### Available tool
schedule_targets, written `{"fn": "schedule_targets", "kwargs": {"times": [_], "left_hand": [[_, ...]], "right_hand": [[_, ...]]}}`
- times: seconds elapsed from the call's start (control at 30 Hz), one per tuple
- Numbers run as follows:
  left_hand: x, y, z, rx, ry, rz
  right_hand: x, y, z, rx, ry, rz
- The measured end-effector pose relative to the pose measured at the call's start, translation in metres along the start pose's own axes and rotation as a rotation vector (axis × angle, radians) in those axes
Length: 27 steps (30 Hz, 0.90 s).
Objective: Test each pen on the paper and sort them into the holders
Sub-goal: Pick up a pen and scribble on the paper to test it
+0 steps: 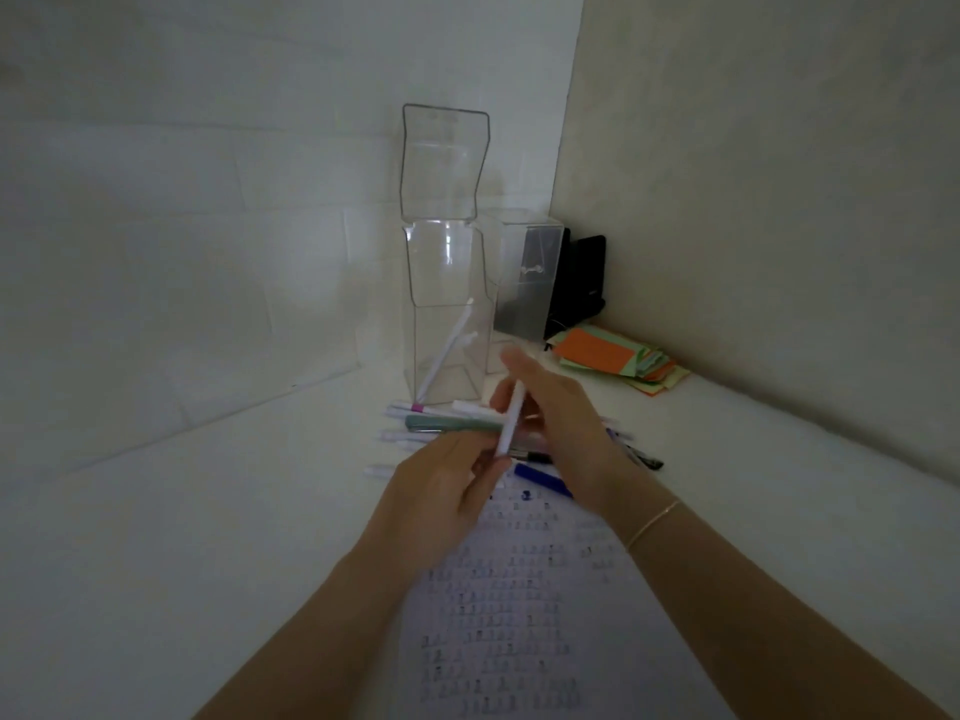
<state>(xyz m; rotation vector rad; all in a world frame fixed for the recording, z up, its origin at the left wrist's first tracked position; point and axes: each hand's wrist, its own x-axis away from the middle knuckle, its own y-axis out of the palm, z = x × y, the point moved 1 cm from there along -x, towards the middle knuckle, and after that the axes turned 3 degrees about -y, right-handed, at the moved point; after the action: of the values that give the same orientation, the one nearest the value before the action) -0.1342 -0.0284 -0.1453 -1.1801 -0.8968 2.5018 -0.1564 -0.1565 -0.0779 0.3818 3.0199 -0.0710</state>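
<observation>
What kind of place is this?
Probably a home or office desk corner: a white desk with a printed sheet of paper, scattered pens, coloured sticky notes and a clear plastic holder.

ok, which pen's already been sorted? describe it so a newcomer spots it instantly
Find the tall clear holder with its flap up, near the wall corner. A white pen leans slantwise inside it. It is the only pen in a holder; the others lie loose on the table or are in hand.

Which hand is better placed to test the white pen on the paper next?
Probably the right hand: its fingers already wrap the white pen along the barrel. The left hand only pinches its lower end, above the paper.
</observation>
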Motion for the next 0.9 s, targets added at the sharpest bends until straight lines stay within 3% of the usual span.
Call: {"fn": "schedule_targets", "kwargs": {"times": [0.1,0.17,0.27,0.4,0.67,0.9], "left_hand": [[0.0,0.002,0.004,0.052,0.03,-0.015],[0.001,0.005,0.008,0.056,0.076,-0.052],[0.004,0.01,0.011,0.06,0.093,-0.149],[0.007,0.017,0.01,-0.009,0.211,-0.323],[0.016,0.022,0.008,-0.218,0.14,-0.686],[0.015,0.024,0.006,-0.208,0.126,-0.706]], "right_hand": [[0.014,-0.013,0.002,0.426,-0.11,-0.039],[0.023,-0.025,0.005,0.518,-0.075,-0.053],[0.032,-0.048,0.007,0.369,-0.013,0.064],[0.051,-0.076,0.017,0.022,0.137,0.042],[0.077,-0.088,0.06,0.207,0.07,0.256],[0.077,-0.087,0.069,0.381,-0.001,0.376]]}}
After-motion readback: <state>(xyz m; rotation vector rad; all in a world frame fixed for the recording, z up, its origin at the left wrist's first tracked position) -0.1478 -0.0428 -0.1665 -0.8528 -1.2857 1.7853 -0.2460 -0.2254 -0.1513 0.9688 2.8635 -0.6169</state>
